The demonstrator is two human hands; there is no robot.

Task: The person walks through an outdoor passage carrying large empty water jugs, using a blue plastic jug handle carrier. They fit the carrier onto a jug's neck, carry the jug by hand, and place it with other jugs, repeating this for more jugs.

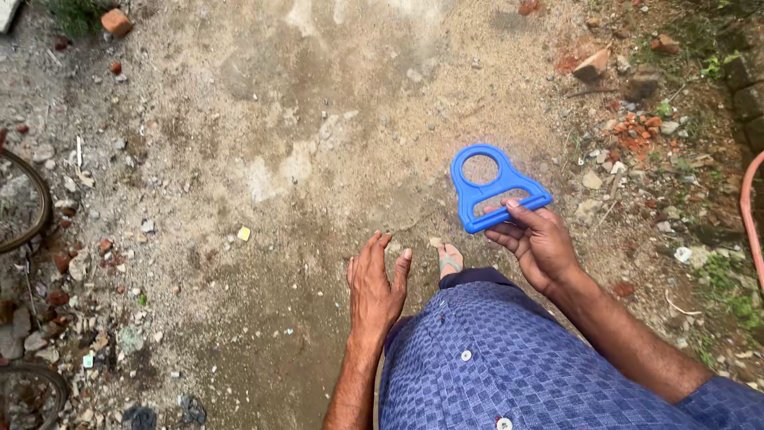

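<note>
The right hand (537,243) is holding a blue plastic handle (495,188), the kind with a round ring at one end and a straight grip bar at the other. The fingers are curling under the grip bar and the thumb is pressing on its top edge, so the hand is partly closed around that near end only. The ring end is pointing away from the hand, up and to the left in the view, out over the ground (302,159). The handle's long axis is running from the fingertips toward the ring, tilted a little leftward, and the whole piece is hanging in the air, touching nothing but the hand.

The left hand (376,288) is hanging open with the fingers spread and slightly bent, holding nothing. It is lying lower and to the left of the handle, well apart from it, so the right hand is the nearer one by far.

Below both hands a blue checked shirt (493,366) is filling the bottom of the view, and a foot in a sandal (450,259) is showing between the two hands. Broken bricks (593,65) and rubble are lying along the right side, an orange hose (748,215) is curving at the right edge, and part of a bicycle wheel (32,207) is showing at the left.
</note>
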